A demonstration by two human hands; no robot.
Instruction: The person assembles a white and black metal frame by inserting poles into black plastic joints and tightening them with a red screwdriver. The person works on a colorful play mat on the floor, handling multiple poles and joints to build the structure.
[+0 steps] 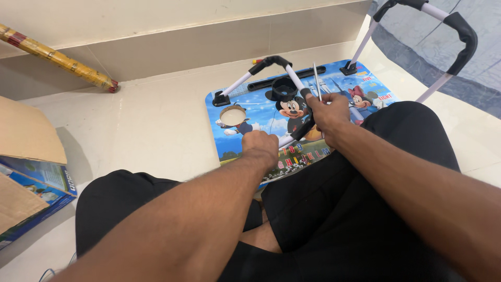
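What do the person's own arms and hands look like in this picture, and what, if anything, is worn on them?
Both arms are bare along their whole visible length: no sleeves, gloves, watch or bands show. The forearms carry fine hair. The left hand and right hand show no rings or markings from this angle, though the fingers are partly hidden. Black shorts cover the lap beneath the arms.

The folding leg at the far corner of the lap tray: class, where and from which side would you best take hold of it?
Probably the black padded bend of the far folding leg, reached from the right. It stands tilted up, clear of the lap tray, so fingers can wrap around it. The white tubes look slimmer and barer. Both hands are occupied at the near leg.
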